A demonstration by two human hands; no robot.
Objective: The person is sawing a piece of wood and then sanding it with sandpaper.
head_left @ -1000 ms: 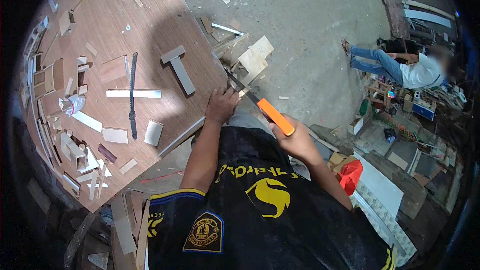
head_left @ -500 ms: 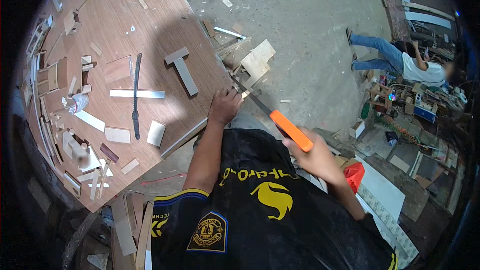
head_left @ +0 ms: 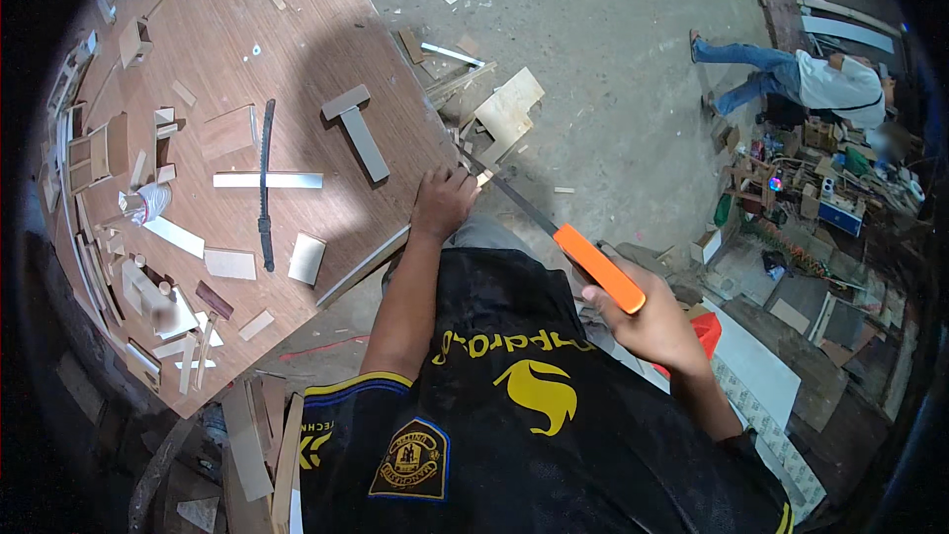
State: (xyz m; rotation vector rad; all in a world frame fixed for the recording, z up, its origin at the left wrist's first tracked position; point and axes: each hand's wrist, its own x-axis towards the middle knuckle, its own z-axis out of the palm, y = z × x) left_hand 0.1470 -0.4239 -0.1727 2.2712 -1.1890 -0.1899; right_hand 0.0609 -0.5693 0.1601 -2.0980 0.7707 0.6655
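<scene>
At the right edge of the wooden table (head_left: pixel 277 59), my left hand (head_left: pixel 441 200) is closed over a small pale wood piece (head_left: pixel 483 177) that sticks out past the edge. My right hand (head_left: pixel 643 309) grips the orange handle (head_left: pixel 598 262) of a hand saw, whose dark blade (head_left: pixel 524 205) runs up to the left, against the wood beside my left fingers. On the tabletop near my left hand lie two grey strips in a T shape (head_left: pixel 361 138), a long dark narrow strip (head_left: pixel 267 173) across a white strip (head_left: pixel 232 180), and a pale block (head_left: pixel 304 260).
Small wood pieces (head_left: pixel 148 297) crowd the table's left side. Scrap boards (head_left: pixel 504 104) lie on the concrete floor (head_left: pixel 633 30) beyond the edge. At right, a person (head_left: pixel 830 89) in jeans bends among clutter (head_left: pixel 820 198). A red plastic bag (head_left: pixel 704 331) and boards (head_left: pixel 751 371) lie beside my right arm.
My right hand and the saw have moved down and to the right. My left hand stays at the table edge. The other person has moved and is bent further over the clutter.
</scene>
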